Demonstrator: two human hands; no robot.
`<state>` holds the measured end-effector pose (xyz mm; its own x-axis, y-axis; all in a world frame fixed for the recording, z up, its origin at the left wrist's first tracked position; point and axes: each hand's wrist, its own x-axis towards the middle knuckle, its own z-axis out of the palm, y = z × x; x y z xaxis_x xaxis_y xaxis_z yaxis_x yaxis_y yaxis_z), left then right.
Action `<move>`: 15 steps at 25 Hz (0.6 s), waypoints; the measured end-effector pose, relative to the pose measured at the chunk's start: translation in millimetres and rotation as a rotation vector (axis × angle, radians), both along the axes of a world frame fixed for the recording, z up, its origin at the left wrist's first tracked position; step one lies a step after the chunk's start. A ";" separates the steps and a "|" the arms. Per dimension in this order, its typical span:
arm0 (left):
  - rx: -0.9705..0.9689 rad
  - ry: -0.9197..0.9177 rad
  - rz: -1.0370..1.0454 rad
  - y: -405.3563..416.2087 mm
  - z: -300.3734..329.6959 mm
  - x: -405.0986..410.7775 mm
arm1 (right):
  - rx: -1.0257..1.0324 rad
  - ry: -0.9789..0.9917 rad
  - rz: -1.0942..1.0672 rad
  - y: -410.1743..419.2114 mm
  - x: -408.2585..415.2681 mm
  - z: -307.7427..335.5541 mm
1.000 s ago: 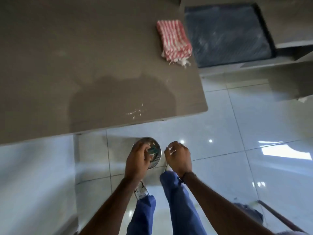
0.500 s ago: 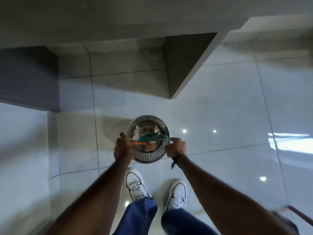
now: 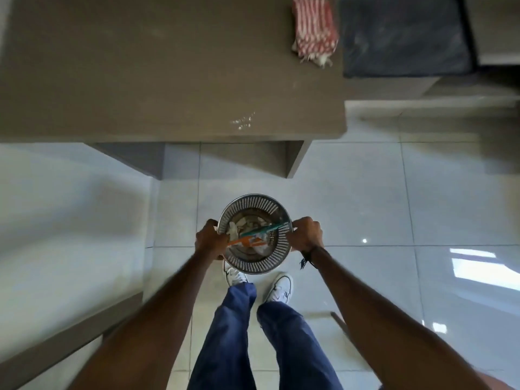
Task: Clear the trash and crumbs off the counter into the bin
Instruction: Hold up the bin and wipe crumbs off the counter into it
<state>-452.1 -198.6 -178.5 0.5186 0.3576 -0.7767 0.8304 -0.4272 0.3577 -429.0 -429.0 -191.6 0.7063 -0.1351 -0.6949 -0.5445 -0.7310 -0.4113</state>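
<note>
A round perforated metal bin (image 3: 254, 264) is held above the tiled floor in front of my legs. My left hand (image 3: 209, 239) grips its left rim and my right hand (image 3: 306, 233) grips its right rim. Inside lie white crumpled scraps (image 3: 239, 222) and teal and orange wrappers (image 3: 257, 235). The brown counter (image 3: 140, 80) spans the top of the view. A small scatter of pale crumbs (image 3: 243, 122) sits near its front edge, beyond the bin.
A red-and-white striped cloth (image 3: 313, 29) lies at the counter's far right, next to a dark mat (image 3: 405, 35). The counter's support panel (image 3: 295, 159) stands just beyond the bin. Glossy floor tiles (image 3: 394, 206) stretch to the right. My white shoes (image 3: 278, 288) are under the bin.
The view has tilted up, so the counter top, crumbs and cloth are back in sight. Both hands keep hold of the bin, which sits a little higher and closer to me.
</note>
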 end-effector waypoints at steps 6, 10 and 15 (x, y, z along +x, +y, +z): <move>-0.178 -0.026 0.116 2.5 110.4 -26.4 | 0.105 -0.113 0.011 -10.4 -1.0 130.6; -0.124 -0.029 0.185 -1.8 125.3 -24.2 | 0.028 -0.333 0.020 -2.8 36.8 172.1; -0.140 0.008 0.299 3.7 117.6 -1.4 | -0.043 -0.670 -0.053 15.3 116.5 198.9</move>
